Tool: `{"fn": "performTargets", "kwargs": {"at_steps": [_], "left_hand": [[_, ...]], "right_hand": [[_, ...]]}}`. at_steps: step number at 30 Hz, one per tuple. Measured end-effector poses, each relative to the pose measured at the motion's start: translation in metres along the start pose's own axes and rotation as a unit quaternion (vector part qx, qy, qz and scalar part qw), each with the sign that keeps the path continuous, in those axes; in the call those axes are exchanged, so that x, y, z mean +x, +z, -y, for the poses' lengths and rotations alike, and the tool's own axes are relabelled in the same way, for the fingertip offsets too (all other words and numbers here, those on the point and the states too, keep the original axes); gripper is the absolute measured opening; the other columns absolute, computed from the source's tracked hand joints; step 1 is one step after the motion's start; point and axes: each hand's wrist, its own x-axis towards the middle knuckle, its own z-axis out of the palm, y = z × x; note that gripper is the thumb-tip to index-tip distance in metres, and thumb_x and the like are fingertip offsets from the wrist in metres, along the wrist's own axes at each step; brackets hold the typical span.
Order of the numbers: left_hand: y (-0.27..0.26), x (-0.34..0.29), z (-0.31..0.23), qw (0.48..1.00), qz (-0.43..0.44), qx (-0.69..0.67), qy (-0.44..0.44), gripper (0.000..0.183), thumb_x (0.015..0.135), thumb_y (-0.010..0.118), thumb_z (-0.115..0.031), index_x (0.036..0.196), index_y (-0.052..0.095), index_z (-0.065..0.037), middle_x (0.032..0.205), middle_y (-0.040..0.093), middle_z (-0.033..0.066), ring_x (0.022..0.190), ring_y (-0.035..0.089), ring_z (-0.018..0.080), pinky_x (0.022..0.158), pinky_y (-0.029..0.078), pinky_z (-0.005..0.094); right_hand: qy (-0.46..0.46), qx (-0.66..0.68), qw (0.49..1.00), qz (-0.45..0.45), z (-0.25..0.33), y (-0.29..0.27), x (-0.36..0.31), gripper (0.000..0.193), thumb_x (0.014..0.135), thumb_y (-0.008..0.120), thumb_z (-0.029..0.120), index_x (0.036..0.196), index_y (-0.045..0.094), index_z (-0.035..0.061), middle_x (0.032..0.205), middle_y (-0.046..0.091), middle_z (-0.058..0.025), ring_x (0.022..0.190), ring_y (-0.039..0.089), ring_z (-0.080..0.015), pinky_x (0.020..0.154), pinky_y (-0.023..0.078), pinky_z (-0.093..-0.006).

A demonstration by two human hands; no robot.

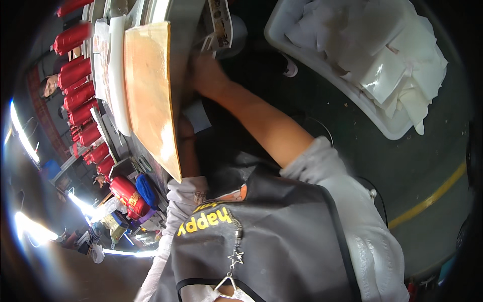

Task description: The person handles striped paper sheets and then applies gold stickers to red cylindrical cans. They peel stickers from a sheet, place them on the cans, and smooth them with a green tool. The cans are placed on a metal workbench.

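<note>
My right hand reaches past the edge of a tan board and is smeared by motion and shadow. Its fingers do not show clearly. Close beyond it hangs a pale printed sheet, with a grey rounded thing behind. My left forearm runs up beside the board's edge, and the left hand is lost in shadow there. A white flat piece lies between my arms; whether either hand touches it I cannot tell. The board looks covered with clear, shiny film.
A white plastic tub heaped with white sheets stands on the dark floor to the right. Past the board is a white roll, then a row of red sewing machines and a person. A shoe shows near the tub.
</note>
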Motion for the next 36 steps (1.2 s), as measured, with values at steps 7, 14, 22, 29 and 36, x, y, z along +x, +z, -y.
{"fn": "performTargets", "kwargs": {"at_steps": [7,14,22,29,36], "left_hand": [[0.008,0.010,-0.018,0.996,0.031,-0.058,-0.068,0.051,0.103,0.048,-0.034,0.143,0.047,-0.002,0.117,0.063,0.0258,0.108,0.061,0.0406,0.087,0.051,0.0468],[0.011,0.018,-0.040,0.984,0.070,-0.099,-0.127,0.053,0.103,0.049,-0.035,0.144,0.046,-0.002,0.127,0.060,0.0274,0.117,0.058,0.0427,0.091,0.050,0.0470],[0.010,0.035,-0.053,0.964,0.153,-0.177,-0.129,0.070,0.099,0.050,-0.032,0.156,0.022,-0.003,0.159,0.027,0.0177,0.148,0.023,0.0322,0.119,0.020,0.0414],[0.048,-0.012,0.079,0.992,0.076,-0.014,-0.097,0.076,0.099,0.055,-0.035,0.158,0.020,-0.004,0.162,0.025,0.0207,0.150,0.023,0.0336,0.122,0.018,0.0423],[0.004,0.029,-0.061,0.958,0.124,-0.141,-0.216,0.064,0.101,0.049,-0.046,0.143,0.046,0.002,0.141,0.052,0.0282,0.132,0.050,0.0394,0.106,0.042,0.0433]], "right_hand": [[0.082,0.102,0.975,-0.180,-0.048,-0.064,0.031,0.040,0.086,0.068,0.020,0.114,0.061,-0.0068,0.099,0.068,-0.0293,0.085,0.071,-0.0410,0.076,0.059,-0.0437],[0.145,0.016,0.987,-0.063,-0.041,-0.051,0.051,0.020,0.082,0.067,0.010,0.098,0.071,-0.0018,0.091,0.071,-0.0212,0.088,0.072,-0.0325,0.075,0.059,-0.0390],[0.125,0.094,0.985,-0.068,-0.025,-0.037,0.035,0.021,0.084,0.065,0.015,0.094,0.068,-0.0038,0.090,0.071,-0.0252,0.086,0.072,-0.0373,0.075,0.058,-0.0437],[0.197,0.419,0.886,-0.024,-0.012,-0.006,-0.041,0.029,0.088,0.067,0.025,0.088,0.065,-0.0039,0.080,0.070,-0.0220,0.070,0.072,-0.0313,0.060,0.055,-0.0400],[0.269,0.528,0.805,0.026,-0.016,-0.031,-0.080,0.019,0.092,0.066,0.020,0.093,0.065,0.0012,0.071,0.064,-0.0050,0.059,0.059,-0.0104,0.051,0.046,-0.0265]]}}
